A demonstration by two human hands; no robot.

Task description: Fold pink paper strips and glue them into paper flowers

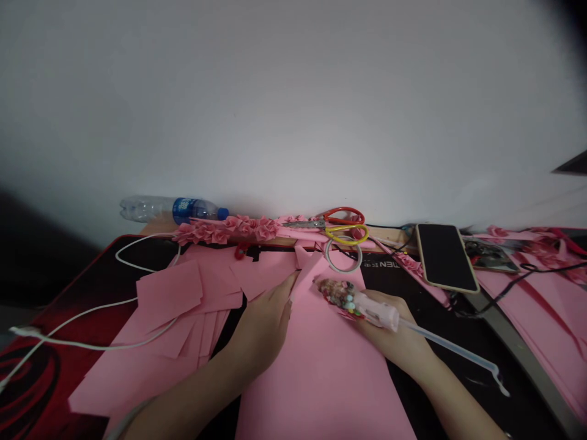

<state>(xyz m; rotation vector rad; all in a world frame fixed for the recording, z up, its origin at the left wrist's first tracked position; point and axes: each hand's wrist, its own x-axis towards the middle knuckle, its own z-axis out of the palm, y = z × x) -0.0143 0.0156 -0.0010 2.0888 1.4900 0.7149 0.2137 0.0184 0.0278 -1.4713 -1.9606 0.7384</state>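
My left hand [262, 325] pinches a folded piece of pink paper [306, 276] between thumb and fingers. My right hand [395, 333] is wrapped around a pale pink hot glue gun [367, 307], whose nozzle end is crusted and dotted with coloured bits. The nozzle points left, close to the folded paper; whether it touches cannot be made out. A translucent glue stick [454, 346] sticks out of the gun's back, bent at its far end. Beneath both hands lies a large pink paper sheet [321, 379].
Pink paper pieces [169, 293] lie at left, crossed by a white cable [101, 347]. Along the wall are a plastic bottle [147, 209], pink paper flowers [220, 230], scissors [346, 234] and a tape ring [343, 269]. A phone [447, 256] and more pink paper [536, 311] lie at right.
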